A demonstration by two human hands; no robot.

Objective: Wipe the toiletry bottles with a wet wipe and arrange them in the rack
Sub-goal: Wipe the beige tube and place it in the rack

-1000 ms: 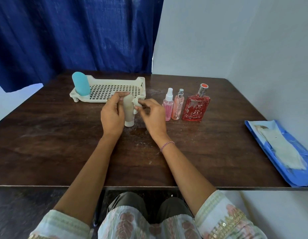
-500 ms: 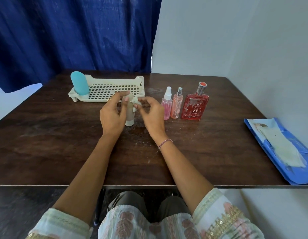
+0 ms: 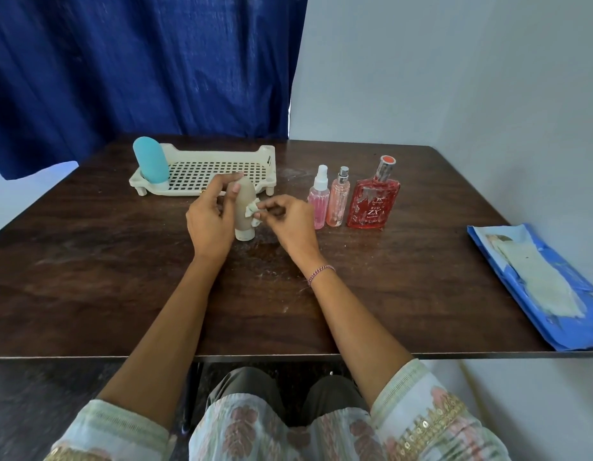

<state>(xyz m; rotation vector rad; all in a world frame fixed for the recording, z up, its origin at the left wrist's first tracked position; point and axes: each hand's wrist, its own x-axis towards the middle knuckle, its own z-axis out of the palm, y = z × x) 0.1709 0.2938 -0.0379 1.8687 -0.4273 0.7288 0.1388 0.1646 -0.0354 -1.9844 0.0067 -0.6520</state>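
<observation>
The tan, round-topped plastic bottle (image 3: 244,207) stands cap-down on the dark wooden worktop (image 3: 89,261), just in front of the cream perforated plastic rack (image 3: 270,161). The left hand (image 3: 210,224) curls its fingers round the bottle's top, while the right hand (image 3: 288,222) pinches a small crumpled white wet wipe (image 3: 252,212) against the bottle's side.

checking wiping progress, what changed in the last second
The right hand slid the wet wipe down the beige bottle, from near its top to its middle. The left hand still grips the bottle upright; the rack and blue bottle stayed put.
</observation>
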